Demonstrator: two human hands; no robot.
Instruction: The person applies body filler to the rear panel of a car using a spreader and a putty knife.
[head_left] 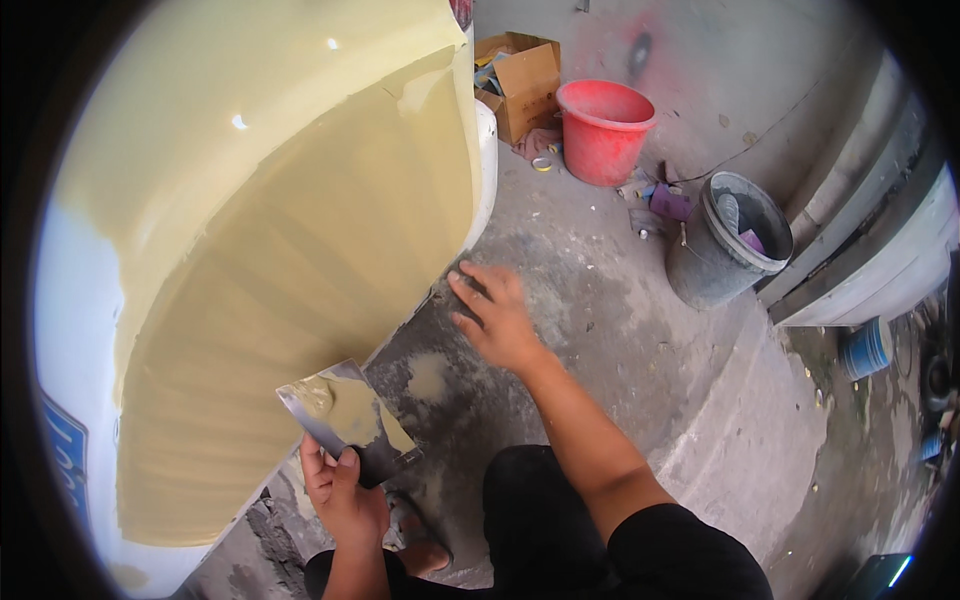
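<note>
A large curved vehicle panel [300, 270] fills the left side, its middle coated in tan filler with broad streaks and a paler yellow area above. My left hand [342, 492] grips a flat, square putty plate [372, 440] by its lower edge, thumb on top. Yellowish putty [345, 402] is smeared over the plate, thickest at its upper corner, which overlaps the panel's lower edge in view. Beside that panel's right edge, my right hand [495, 318] has its fingers apart and nothing visible in it. Whether its fingertips touch the edge I cannot tell.
A red bucket [605, 135] and an open cardboard box [528, 90] stand by the back wall. Right of them is a grey bucket [700, 262] with things inside. Scraps and a tape roll [541, 164] litter the concrete floor [600, 270]. A blue tub [865, 350] is farther right.
</note>
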